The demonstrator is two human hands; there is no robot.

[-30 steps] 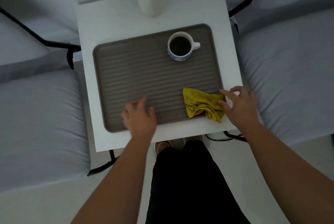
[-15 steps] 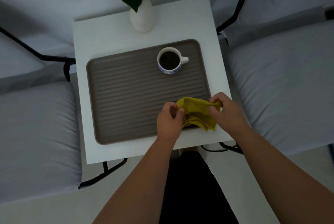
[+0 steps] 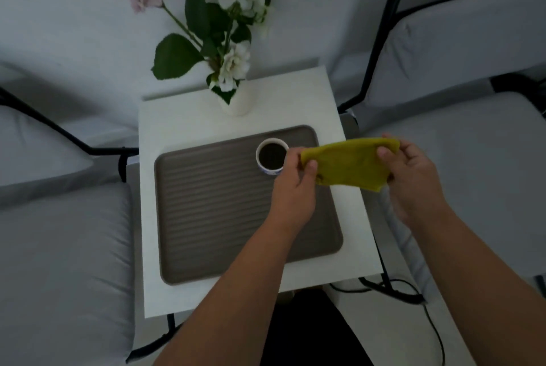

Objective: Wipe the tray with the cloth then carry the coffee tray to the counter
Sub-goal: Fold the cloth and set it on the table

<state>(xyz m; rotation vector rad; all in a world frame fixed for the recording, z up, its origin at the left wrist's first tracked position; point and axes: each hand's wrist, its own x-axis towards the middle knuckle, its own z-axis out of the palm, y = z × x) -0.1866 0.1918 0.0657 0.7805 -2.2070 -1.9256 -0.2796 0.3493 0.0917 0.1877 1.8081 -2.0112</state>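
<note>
A brown ribbed tray (image 3: 212, 212) lies on a small white table (image 3: 189, 117). A cup of black coffee (image 3: 271, 156) stands near the tray's far right corner. The yellow cloth (image 3: 348, 163) is stretched in the air above the tray's right edge. My left hand (image 3: 294, 185) pinches the cloth's left end, right beside the cup. My right hand (image 3: 413, 176) grips the cloth's right end, out past the table's right side.
A white vase with flowers and leaves (image 3: 235, 100) stands at the table's far edge behind the tray. Grey cushioned chairs with black frames flank the table on the left (image 3: 59, 247) and right (image 3: 472, 144). A black cable (image 3: 407, 297) lies on the floor at the right.
Both hands took hold of the crumpled cloth on the tray's near right corner, lifted it off the tray and spread it between them. The view tilted up, showing the flowers.
</note>
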